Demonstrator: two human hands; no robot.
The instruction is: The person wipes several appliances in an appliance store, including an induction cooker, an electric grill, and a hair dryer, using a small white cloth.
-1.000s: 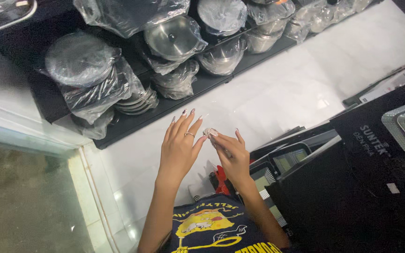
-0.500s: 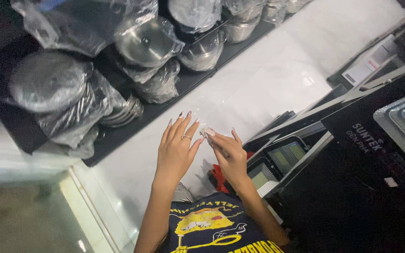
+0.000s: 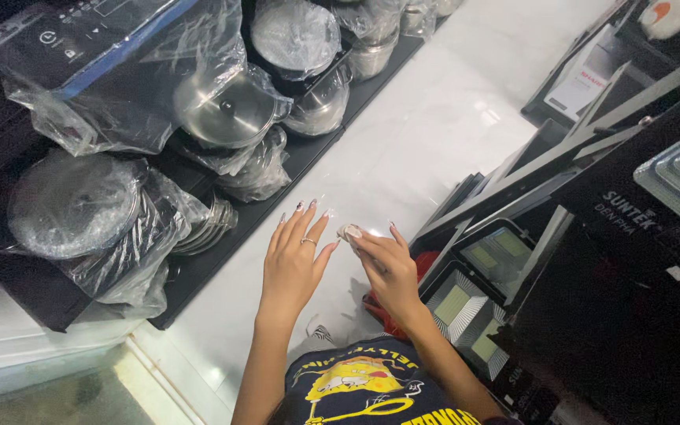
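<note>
Both hands are held out over the white tiled floor (image 3: 434,134). My left hand (image 3: 297,264) is flat and open, fingers spread, with a ring on one finger and long painted nails. My right hand (image 3: 387,271) is just to its right, fingers curled around a small pale object (image 3: 349,232) pinched at the fingertips; what it is cannot be told. The left thumb nearly touches this object. Below the hands is a dark shirt with a yellow print (image 3: 364,386).
A low black shelf (image 3: 222,248) on the left holds several steel pots and lids in clear plastic (image 3: 222,110), with a wrapped flat cooktop (image 3: 80,39) above. On the right, black flood-light panels (image 3: 454,303) lean in rows beside dark boxes (image 3: 631,236).
The view has swung so the shelf of pots sits closer and lower left. My left hand has spread flatter and drawn slightly away from the right, which still pinches the pale object.
</note>
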